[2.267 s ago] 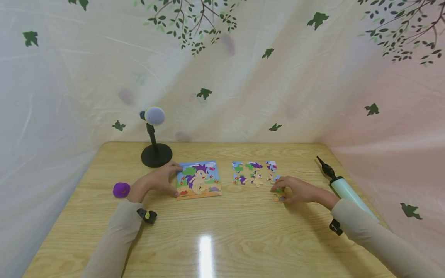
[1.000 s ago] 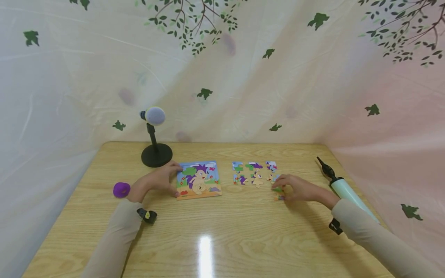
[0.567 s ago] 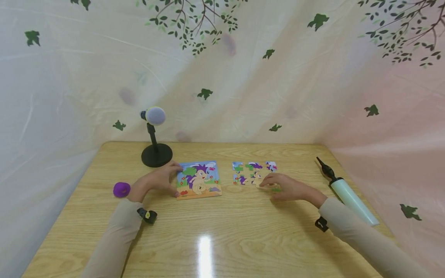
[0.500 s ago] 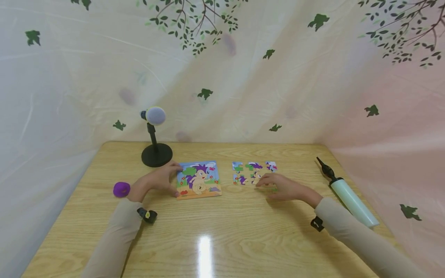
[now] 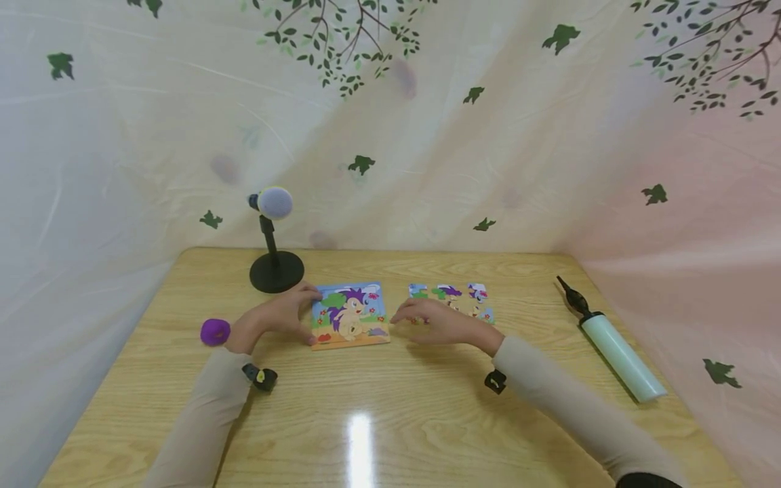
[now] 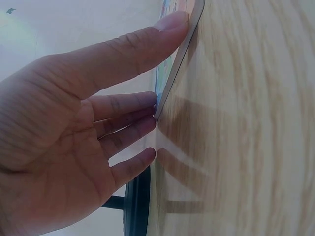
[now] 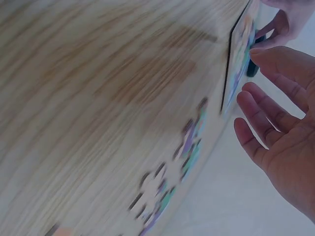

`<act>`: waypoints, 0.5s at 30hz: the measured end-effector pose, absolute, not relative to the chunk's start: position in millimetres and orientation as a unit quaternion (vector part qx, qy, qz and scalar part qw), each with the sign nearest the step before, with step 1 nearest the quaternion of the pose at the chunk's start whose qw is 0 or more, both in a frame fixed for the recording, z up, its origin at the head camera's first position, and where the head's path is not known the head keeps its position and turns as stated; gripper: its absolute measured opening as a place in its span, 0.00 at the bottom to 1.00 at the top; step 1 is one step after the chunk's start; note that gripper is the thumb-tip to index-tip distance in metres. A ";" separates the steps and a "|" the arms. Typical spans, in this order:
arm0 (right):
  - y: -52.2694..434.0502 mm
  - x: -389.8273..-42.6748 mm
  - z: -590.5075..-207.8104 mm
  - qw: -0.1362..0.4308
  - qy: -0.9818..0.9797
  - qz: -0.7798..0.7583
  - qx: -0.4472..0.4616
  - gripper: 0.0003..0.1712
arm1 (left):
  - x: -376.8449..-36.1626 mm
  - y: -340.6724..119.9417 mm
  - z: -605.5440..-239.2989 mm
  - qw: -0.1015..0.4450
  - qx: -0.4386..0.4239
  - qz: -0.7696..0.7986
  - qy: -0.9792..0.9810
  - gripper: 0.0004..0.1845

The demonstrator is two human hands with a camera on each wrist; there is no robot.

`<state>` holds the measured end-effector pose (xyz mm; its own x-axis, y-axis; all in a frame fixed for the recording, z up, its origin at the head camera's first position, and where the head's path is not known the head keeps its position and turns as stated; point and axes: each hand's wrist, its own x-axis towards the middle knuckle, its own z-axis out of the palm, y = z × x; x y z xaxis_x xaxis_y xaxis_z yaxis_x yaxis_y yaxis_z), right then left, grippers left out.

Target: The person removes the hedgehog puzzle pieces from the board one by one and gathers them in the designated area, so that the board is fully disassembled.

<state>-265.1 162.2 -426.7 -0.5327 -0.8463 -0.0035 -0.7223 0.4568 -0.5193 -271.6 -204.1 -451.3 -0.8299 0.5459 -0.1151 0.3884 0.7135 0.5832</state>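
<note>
A puzzle board with a purple hedgehog picture lies left of centre in the head view. My left hand touches its left edge, the thumb on the near corner and the fingers farther back. Right of the board are several loose jigsaw pieces, partly covered by my right hand. That hand hovers with loosely bent fingers, tips close to the board's right edge; nothing shows in its grasp. In the right wrist view, an orange piece shows at the bottom left corner.
A black stand with a round pale head rises behind my left hand. A purple round thing lies at the left. A pale green hand pump lies along the right side of the wooden table. Printed cloth hangs behind.
My right hand has left the nearest right-hand jigsaw piece and moved left over the other pieces toward the board. The left hand and the board have stayed put.
</note>
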 end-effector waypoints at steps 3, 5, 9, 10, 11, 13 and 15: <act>144.3 -267.6 -426.1 0.145 0.841 -0.242 -0.462 0.21 | -271.8 -205.2 -451.5 0.137 0.261 0.280 0.914 0.48; 133.1 -269.9 -427.3 0.150 0.838 -0.245 -0.463 0.21 | -272.2 -205.9 -451.9 0.135 0.266 0.279 0.913 0.49; 114.1 -271.0 -428.9 0.147 0.837 -0.245 -0.468 0.21 | -272.8 -205.9 -452.5 0.134 0.270 0.279 0.912 0.49; 110.0 -271.3 -429.8 0.144 0.836 -0.244 -0.470 0.21 | -272.9 -205.6 -452.7 0.135 0.269 0.279 0.912 0.49; 106.1 -271.2 -430.5 0.142 0.836 -0.243 -0.472 0.21 | -272.9 -205.1 -452.6 0.134 0.270 0.278 0.912 0.49; 98.5 -271.9 -432.5 0.135 0.834 -0.237 -0.479 0.22 | -272.5 -204.6 -452.0 0.133 0.271 0.278 0.912 0.49; 91.8 -273.5 -435.7 0.136 0.833 -0.233 -0.483 0.22 | -272.3 -204.1 -451.7 0.131 0.272 0.278 0.912 0.48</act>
<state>-273.5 91.8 -435.7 -0.4959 -0.8684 -0.0009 -0.7415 0.4240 -0.5200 -272.3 -204.1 -451.7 -0.8173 0.5694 -0.0881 0.4236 0.6975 0.5780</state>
